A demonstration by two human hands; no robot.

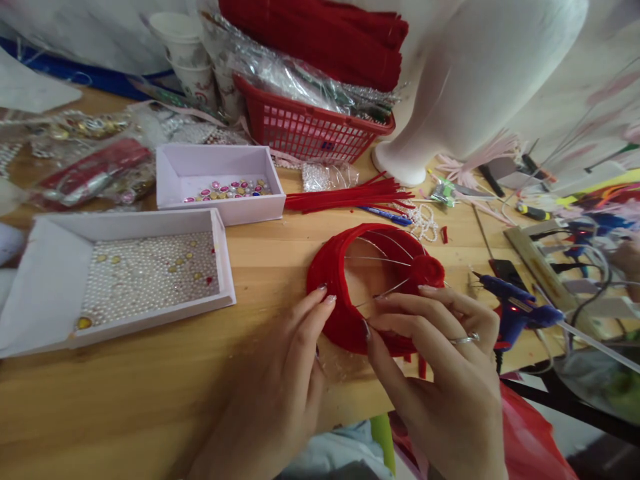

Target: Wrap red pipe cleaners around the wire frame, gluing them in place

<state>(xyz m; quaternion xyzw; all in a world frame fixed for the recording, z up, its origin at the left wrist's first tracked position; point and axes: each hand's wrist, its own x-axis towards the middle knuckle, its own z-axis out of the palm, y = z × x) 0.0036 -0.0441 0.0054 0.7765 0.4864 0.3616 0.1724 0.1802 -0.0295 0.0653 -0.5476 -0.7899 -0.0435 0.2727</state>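
A ring-shaped wire frame wrapped in red fuzzy chenille (330, 313) lies on the table in front of me. Bare wires cross its opening and meet at a red round knob (427, 270). My left hand (285, 380) holds the ring's near left side, index and middle fingertips on the red band and the thumb low beside it. With thumb and index finger, my right hand (440, 360) pinches the inner edge of the band at the near side. Its other fingers bend over the wires and knob. Whether a loose strand end sits in the pinch is hidden.
Left stand a white box of pearl beads (227, 293) and a smaller white box of gems (220, 213). Behind are red chenille stems (350, 195), a blue pen (387, 215), a red basket (315, 130) and a white mannequin form (475, 80). A blue glue gun (520, 310) lies right.
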